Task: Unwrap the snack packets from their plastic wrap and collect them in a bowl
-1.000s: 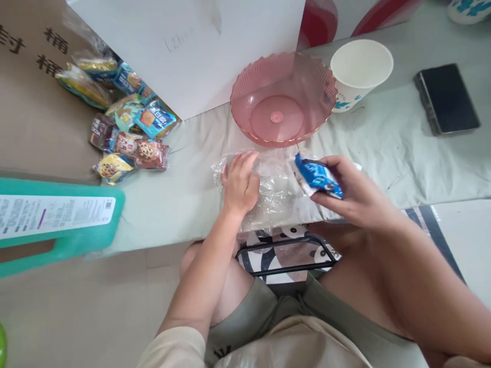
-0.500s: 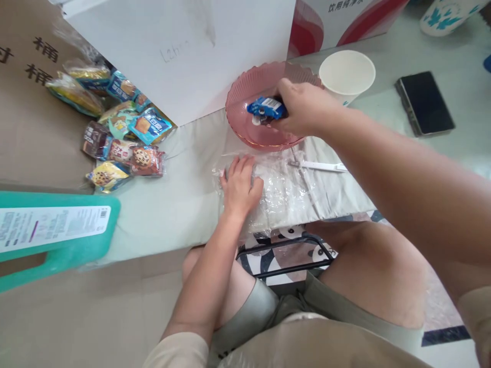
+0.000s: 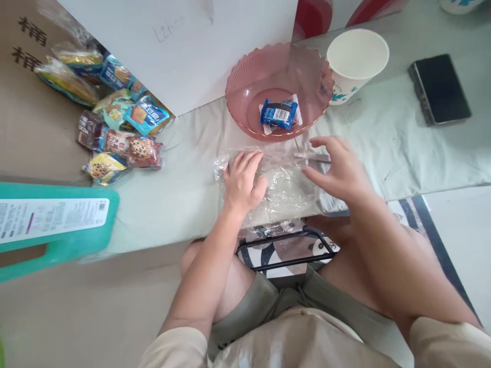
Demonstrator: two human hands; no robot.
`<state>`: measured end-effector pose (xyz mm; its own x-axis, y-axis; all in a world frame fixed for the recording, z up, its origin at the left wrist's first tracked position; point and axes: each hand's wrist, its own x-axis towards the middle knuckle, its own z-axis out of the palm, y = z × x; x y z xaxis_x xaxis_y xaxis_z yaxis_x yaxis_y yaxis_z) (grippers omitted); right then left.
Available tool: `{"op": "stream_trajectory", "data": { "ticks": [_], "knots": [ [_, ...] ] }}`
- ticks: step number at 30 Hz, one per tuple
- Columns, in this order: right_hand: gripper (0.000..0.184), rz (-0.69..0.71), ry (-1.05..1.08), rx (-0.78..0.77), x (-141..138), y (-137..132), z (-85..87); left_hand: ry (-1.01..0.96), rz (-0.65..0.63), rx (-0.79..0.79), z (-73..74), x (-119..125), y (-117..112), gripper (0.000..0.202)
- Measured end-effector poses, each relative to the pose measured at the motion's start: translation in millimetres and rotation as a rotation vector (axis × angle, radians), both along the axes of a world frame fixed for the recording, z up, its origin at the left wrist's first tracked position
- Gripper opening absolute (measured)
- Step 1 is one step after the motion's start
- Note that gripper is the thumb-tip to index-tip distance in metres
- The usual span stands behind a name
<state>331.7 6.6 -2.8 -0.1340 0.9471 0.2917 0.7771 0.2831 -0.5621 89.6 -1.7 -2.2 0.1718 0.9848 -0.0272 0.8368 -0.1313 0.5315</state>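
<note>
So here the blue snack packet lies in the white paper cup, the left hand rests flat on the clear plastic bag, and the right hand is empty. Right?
Not quite. The head view shows the blue snack packet in the pink bowl, not the white paper cup. The left hand does rest on the clear plastic bag; the right hand is empty.

Far left, the brown cardboard (image 3: 26, 117) carries large black Chinese characters; "桶" reads twice, one above the other. The white board (image 3: 184, 46) at the far middle bears a faint pencilled note that looks like "L2h", the rest unclear. The teal container (image 3: 57, 225) at near left has a white label with a barcode, print too small. The snack packets (image 3: 115, 122) show brand print that cannot be read.
</note>
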Motion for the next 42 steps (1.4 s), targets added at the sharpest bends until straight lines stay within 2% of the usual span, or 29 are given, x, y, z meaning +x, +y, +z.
{"op": "stream_trajectory", "data": {
  "ticks": [2, 5, 7, 10, 12, 14, 17, 19, 20, 24, 26, 29, 32, 37, 42],
  "knots": [
    [0.045, 0.017, -0.012, 0.011, -7, 1, -5.0, 0.007, -0.03, 0.016, -1.6, -1, -2, 0.067],
    [0.015, 0.026, 0.045, 0.023, -11, 4, 0.1, 0.013, -0.052, 0.038, -4.3, -2, -2, 0.069],
    [0.008, -0.06, 0.144, -0.015, -10, 6, 6.1, 0.023, -0.048, 0.039, -5.9, -1, -2, 0.069],
    [0.009, -0.265, 0.287, -0.14, -2, 8, 12.4, 0.049, -0.043, 0.039, -7.5, 0, -2, 0.068],
    [0.012, -0.348, 0.348, -0.178, 5, 11, 14.1, 0.071, -0.044, 0.041, -8.1, 1, -2, 0.069],
    [0.018, -0.392, 0.384, -0.111, 12, 14, 14.9, 0.101, -0.041, 0.039, -8.0, 2, -1, 0.07],
    [0.025, -0.408, 0.412, 0.159, 20, 12, 18.1, 0.159, -0.027, 0.026, -6.6, 4, -1, 0.07],
    [0.025, -0.309, 0.39, 0.282, 22, 5, 22.6, 0.191, -0.023, 0.016, -4.8, 5, -1, 0.069],
    [0.024, -0.203, 0.354, 0.275, 22, 0, 24.9, 0.201, -0.025, 0.01, -3.8, 6, -1, 0.069],
    [0.03, 0.359, 0.091, -0.068, 21, -17, 24.8, 0.22, -0.031, -0.011, 0.0, 8, -2, 0.07],
    [0.032, 0.483, -0.018, -0.162, 24, -23, 18.4, 0.229, -0.027, -0.018, 1.3, 8, -2, 0.071],
    [0.038, 0.492, -0.113, -0.156, 33, -30, 7.3, 0.245, -0.022, -0.03, 2.1, 7, -1, 0.07],
    [0.053, 0.472, -0.183, -0.17, 45, -36, 1.7, 0.262, -0.026, -0.023, 1.2, 5, -2, 0.071],
    [0.069, 0.418, -0.335, -0.289, 62, -41, 5.3, 0.291, -0.049, 0.001, -1.0, 1, -4, 0.07],
    [0.069, 0.349, -0.424, -0.357, 79, -42, 8.9, 0.297, -0.063, -0.016, 1.0, -1, -4, 0.07]
  ]
}}
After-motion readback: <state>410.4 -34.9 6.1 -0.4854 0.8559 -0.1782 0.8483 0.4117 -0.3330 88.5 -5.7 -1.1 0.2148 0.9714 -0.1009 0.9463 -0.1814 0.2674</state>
